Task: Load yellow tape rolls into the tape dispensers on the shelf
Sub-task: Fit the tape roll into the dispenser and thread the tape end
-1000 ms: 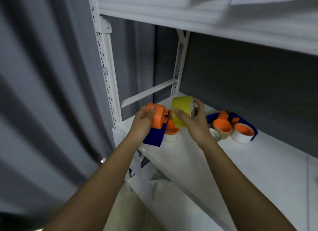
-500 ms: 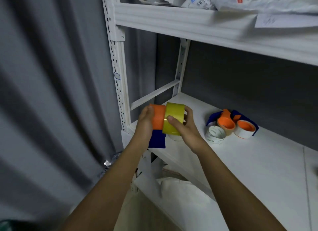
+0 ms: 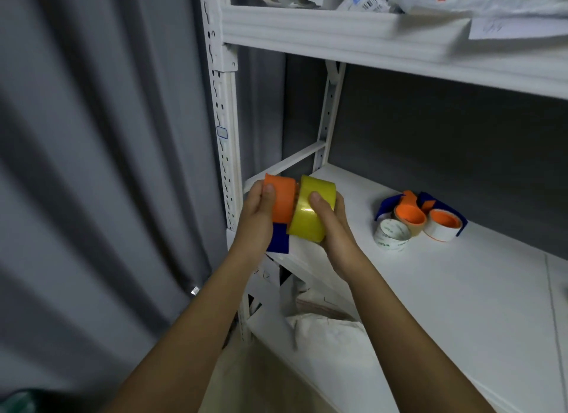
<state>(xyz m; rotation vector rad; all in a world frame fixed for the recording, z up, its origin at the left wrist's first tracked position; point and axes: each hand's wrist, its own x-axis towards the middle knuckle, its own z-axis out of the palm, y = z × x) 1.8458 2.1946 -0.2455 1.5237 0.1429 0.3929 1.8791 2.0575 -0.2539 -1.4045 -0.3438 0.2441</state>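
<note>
Pressing the yellow tape roll point(image 3: 312, 211) against the orange dispenser point(image 3: 281, 202) above the shelf point(image 3: 461, 289) edge: right hand point(image 3: 330, 225) gripped the roll's rim, left hand point(image 3: 256, 220) clasped the dispenser. Roll looked light, stiff, slick-faced; best held across its edges.

The right hand's fingers point(image 3: 337, 201) curl out of sight behind the yellow tape roll point(image 3: 310, 211), whose core is hidden. Beyond the left hand's fingers point(image 3: 268, 194), the orange-and-blue dispenser point(image 3: 281, 205) is partly covered, so whether roll and hub touch cannot be told. Both elbows are cut off below.
</note>
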